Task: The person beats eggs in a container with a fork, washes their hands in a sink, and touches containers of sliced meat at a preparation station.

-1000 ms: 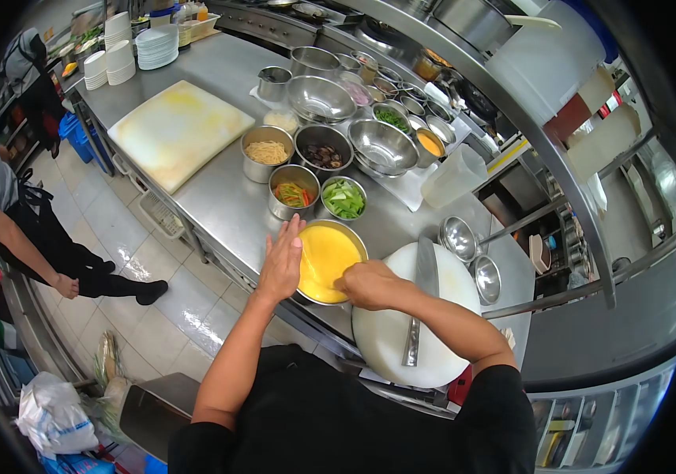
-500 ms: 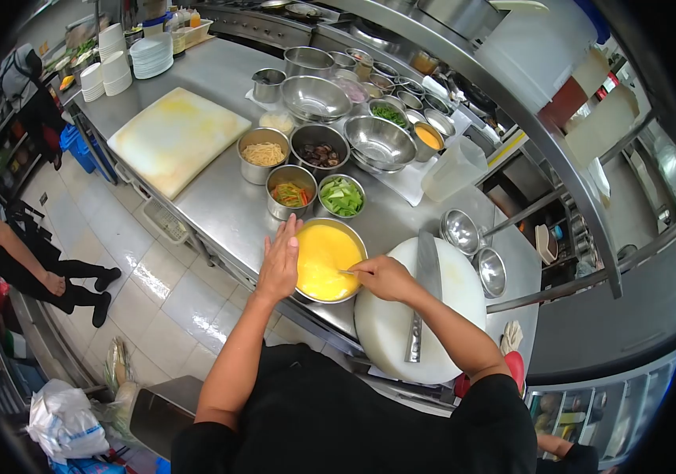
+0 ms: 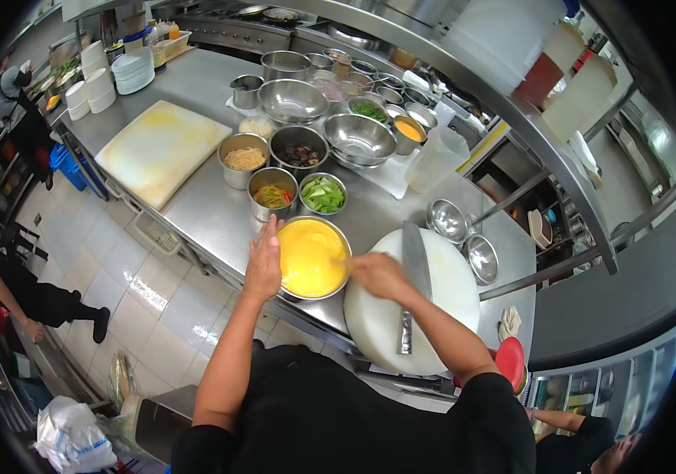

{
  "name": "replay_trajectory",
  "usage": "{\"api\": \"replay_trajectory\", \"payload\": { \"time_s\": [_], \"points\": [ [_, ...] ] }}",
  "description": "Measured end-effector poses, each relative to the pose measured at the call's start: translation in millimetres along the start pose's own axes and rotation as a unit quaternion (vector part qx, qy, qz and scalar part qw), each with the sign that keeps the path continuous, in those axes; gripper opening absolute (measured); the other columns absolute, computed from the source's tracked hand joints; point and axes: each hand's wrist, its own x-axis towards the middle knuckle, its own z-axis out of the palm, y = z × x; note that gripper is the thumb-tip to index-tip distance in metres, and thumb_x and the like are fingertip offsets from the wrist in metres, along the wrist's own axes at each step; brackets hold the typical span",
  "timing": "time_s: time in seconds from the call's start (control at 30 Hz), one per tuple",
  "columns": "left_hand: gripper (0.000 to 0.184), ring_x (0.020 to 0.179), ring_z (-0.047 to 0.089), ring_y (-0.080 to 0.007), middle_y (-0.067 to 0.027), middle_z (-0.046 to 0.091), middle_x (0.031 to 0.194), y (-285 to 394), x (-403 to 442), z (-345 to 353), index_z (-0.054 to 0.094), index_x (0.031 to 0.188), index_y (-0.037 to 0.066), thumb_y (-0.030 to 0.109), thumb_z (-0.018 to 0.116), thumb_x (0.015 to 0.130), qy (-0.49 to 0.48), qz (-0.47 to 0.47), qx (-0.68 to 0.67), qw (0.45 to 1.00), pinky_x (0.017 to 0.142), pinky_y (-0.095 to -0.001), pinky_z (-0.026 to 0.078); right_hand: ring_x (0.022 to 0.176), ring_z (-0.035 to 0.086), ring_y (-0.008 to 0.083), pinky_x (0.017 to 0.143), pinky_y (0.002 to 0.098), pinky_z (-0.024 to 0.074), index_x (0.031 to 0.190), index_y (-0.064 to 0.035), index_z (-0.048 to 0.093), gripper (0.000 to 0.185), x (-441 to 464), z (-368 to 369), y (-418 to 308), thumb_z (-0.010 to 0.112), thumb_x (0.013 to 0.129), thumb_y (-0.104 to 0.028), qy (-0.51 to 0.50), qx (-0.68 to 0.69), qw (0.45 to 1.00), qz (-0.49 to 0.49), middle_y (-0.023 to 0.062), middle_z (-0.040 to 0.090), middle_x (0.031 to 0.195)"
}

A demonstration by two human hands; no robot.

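Observation:
A round metal bowl (image 3: 338,227) of bright yellow liquid (image 3: 310,257), which looks like beaten egg, sits at the counter's front edge. My left hand (image 3: 264,262) lies against the bowl's left side, fingers stretched out. At the right rim my right hand (image 3: 381,275) is closed around a thin utensil (image 3: 340,263), blurred by motion, with its tip in the liquid; its kind does not show. Right of the bowl, a cleaver (image 3: 414,257) lies on a thick round chopping board (image 3: 456,292). Behind stand metal pots of cut green vegetables (image 3: 323,194) and sliced peppers (image 3: 272,197).
Pots of noodle-like strips (image 3: 244,159) and dark pieces (image 3: 300,155) stand farther back, near empty metal bowls (image 3: 359,137). A rectangular cutting board (image 3: 163,150) lies at left. An overhead shelf rail (image 3: 547,134) crosses the right. Another person (image 3: 18,276) stands at left.
My right hand and the utensil have shifted around the bowl's right side, stirring. My left hand stays on the bowl. The whole view has moved slightly, and the person at left has changed stance.

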Motion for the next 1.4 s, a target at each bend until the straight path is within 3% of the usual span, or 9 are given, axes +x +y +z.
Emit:
{"api": "replay_trajectory", "payload": {
  "time_s": [0.1, 0.23, 0.37, 0.77, 0.9, 1.03, 1.13, 1.23, 1.4],
  "points": [
    [0.059, 0.14, 0.021, -0.0327, -0.0113, 0.038, 0.145, 2.7, -0.3, -0.9, 0.023, 0.146, 0.003, 0.039, 0.013, 0.1, -0.005, -0.014, 0.004, 1.0, 0.112, -0.055, 0.007, 0.066, 0.063, 0.0258, 0.064, 0.0342, 0.0497, 0.105, -0.0187, 0.071, 0.026, -3.3, 6.1, 5.3, 0.054, 0.086, -0.025, -0.056, -0.022, 0.993, -0.105, 0.0134, 0.067, 0.079],
    [0.059, 0.14, 0.021, -0.034, -0.0134, 0.038, 0.145, 0.1, -6.9, 4.1, 0.022, 0.146, 0.002, 0.039, 0.013, 0.1, 0.017, -0.01, 0.01, 1.0, 0.112, -0.0541, 0.007, 0.078, 0.065, 0.0295, 0.073, 0.0376, 0.0505, 0.105, -0.019, 0.07, 0.026, 1.8, -11.2, -4.3, 0.055, 0.086, -0.027, -0.027, 0.043, 0.994, 0.099, 0.0122, 0.069, 0.085],
    [0.06, 0.14, 0.021, -0.0362, -0.0157, 0.038, 0.144, 6.9, -15.1, 15.9, 0.021, 0.145, -0.001, 0.039, 0.014, 0.101, 0.075, -0.001, -0.011, 0.997, 0.112, -0.0525, 0.007, 0.067, 0.064, 0.0255, 0.065, 0.0337, 0.05, 0.105, -0.0194, 0.071, 0.026, -0.7, 6.3, 10.7, 0.055, 0.087, -0.028, -0.038, -0.016, 0.992, -0.115, 0.0117, 0.068, 0.079],
    [0.067, 0.14, 0.014, -0.0417, -0.0248, 0.018, 0.15, 15.5, -42.6, 70.2, 0.0, 0.145, -0.007, 0.037, 0.024, 0.099, 0.172, 0.036, -0.011, 0.984, 0.111, -0.0556, 0.001, 0.07, 0.064, 0.0245, 0.069, 0.0335, 0.0495, 0.105, -0.0126, 0.07, 0.025, -0.2, -17.4, 1.7, 0.057, 0.087, -0.024, 0.016, -0.007, 0.995, 0.099, 0.0159, 0.067, 0.08],
    [0.071, 0.141, 0.011, -0.0426, -0.0271, 0.014, 0.15, 14.3, -53.6, 73.5, -0.004, 0.144, -0.008, 0.038, 0.026, 0.099, 0.138, 0.057, 0.012, 0.989, 0.11, -0.0585, -0.001, 0.071, 0.064, 0.0312, 0.067, 0.038, 0.0511, 0.101, -0.0175, 0.071, 0.025, -3.0, -4.4, 15.2, 0.053, 0.087, -0.026, -0.02, 0.043, 0.996, -0.078, 0.0141, 0.067, 0.082],
    [0.074, 0.141, 0.008, -0.0427, -0.0269, 0.012, 0.151, 10.0, -60.4, 69.8, -0.005, 0.144, -0.008, 0.041, 0.027, 0.098, 0.11, 0.064, 0.03, 0.991, 0.109, -0.0591, -0.004, 0.075, 0.064, 0.0314, 0.073, 0.0386, 0.0504, 0.1, -0.0165, 0.072, 0.023, -4.2, -14.7, 0.4, 0.056, 0.085, -0.024, 0.036, -0.02, 0.994, 0.104, 0.0147, 0.067, 0.084],
    [0.075, 0.141, 0.006, -0.0421, -0.0264, 0.013, 0.151, 7.6, -60.4, 65.0, -0.004, 0.144, -0.008, 0.043, 0.027, 0.098, 0.1, 0.066, 0.044, 0.992, 0.109, -0.0589, -0.005, 0.078, 0.065, 0.0307, 0.072, 0.0392, 0.0509, 0.102, -0.0212, 0.071, 0.026, -1.9, -3.4, 16.1, 0.051, 0.086, -0.025, 0.003, 0.053, 0.995, -0.08, 0.0144, 0.068, 0.086],
    [0.076, 0.142, 0.004, -0.0419, -0.0263, 0.015, 0.151, 6.9, -54.9, 58.6, -0.003, 0.144, -0.008, 0.045, 0.025, 0.098, 0.11, 0.06, 0.041, 0.991, 0.109, -0.0584, -0.005, 0.08, 0.065, 0.0299, 0.074, 0.0374, 0.0496, 0.103, -0.0149, 0.071, 0.024, 0.0, -21.1, 6.1, 0.058, 0.086, -0.023, 0.039, 0.016, 0.993, 0.108, 0.0175, 0.067, 0.089],
    [0.072, 0.141, 0.012, -0.0411, -0.0266, 0.02, 0.149, 3.1, -41.2, 41.7, -0.001, 0.145, -0.007, 0.041, 0.027, 0.099, 0.109, 0.057, 0.006, 0.992, 0.111, -0.053, 0.001, 0.08, 0.063, 0.0342, 0.075, 0.0434, 0.0494, 0.1, -0.018, 0.071, 0.024, -14.8, -17.3, 1.4, 0.052, 0.085, -0.021, 0.005, -0.019, 0.999, -0.047, 0.0143, 0.067, 0.085]
  ]
}}
